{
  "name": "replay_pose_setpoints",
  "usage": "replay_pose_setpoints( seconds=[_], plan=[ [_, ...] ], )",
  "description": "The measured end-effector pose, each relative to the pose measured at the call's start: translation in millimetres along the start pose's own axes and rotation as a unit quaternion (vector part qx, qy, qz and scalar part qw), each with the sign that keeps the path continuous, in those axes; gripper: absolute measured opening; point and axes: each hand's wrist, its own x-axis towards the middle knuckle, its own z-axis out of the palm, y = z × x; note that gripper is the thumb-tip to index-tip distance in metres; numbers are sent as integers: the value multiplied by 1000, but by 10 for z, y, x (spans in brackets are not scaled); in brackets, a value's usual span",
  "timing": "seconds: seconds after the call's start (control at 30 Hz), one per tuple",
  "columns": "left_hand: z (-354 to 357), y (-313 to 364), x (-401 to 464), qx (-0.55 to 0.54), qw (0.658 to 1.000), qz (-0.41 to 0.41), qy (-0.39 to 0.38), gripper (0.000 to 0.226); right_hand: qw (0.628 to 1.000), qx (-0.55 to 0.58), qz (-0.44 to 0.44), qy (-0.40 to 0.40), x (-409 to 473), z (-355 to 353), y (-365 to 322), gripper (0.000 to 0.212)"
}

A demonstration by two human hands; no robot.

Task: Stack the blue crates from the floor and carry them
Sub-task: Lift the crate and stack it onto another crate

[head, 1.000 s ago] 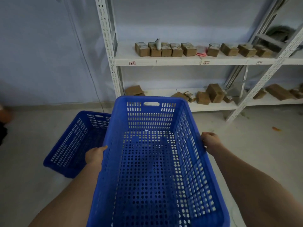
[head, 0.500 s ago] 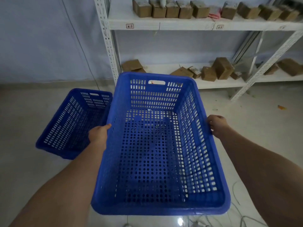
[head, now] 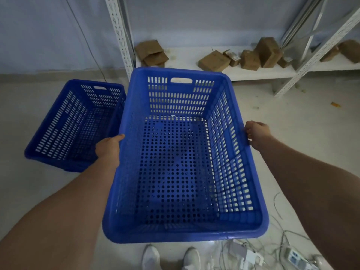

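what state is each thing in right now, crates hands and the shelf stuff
held crate: empty, upright, lifted off the floor, gripped on both long sides
floor crate: empty, upright on the floor, not yet stacked
left hand: closed on the held crate's left rim
right hand: closed on its right rim
cardboard boxes: scattered on the bottom shelf, some tipped
power strip: on the floor among loose cables

white shelf rack (head: 253, 72) | brown boxes (head: 214, 61) on it | power strip (head: 297, 259), cables on floor
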Motion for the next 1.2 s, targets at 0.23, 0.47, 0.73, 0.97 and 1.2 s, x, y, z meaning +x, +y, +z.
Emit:
replay_pose_setpoints(
  seconds=[0.23, 0.47, 0.73, 0.97, 1.2],
  plan=[
    [21, -188, 143, -1, 1000, -15, 11, 24, 1000, 3, -9, -3, 110, 98, 131, 23],
    [89, -333, 247, 0, 999, -23, 24, 30, 1000, -13, 0, -6, 244, 153, 280, 23],
    [206, -432, 405, 10, 1000, -16, 16, 32, 1000, -1, 5, 1, 352, 140, 400, 21],
    [194, -577, 522, -5, 1000, -29, 2, 30, 1000, 0, 5, -7, 424, 196, 468, 21],
    [160, -623, 545, -2, 1000, -21, -10, 26, 1000, -5, 13, -8, 419, 226, 519, 20]
  ],
)
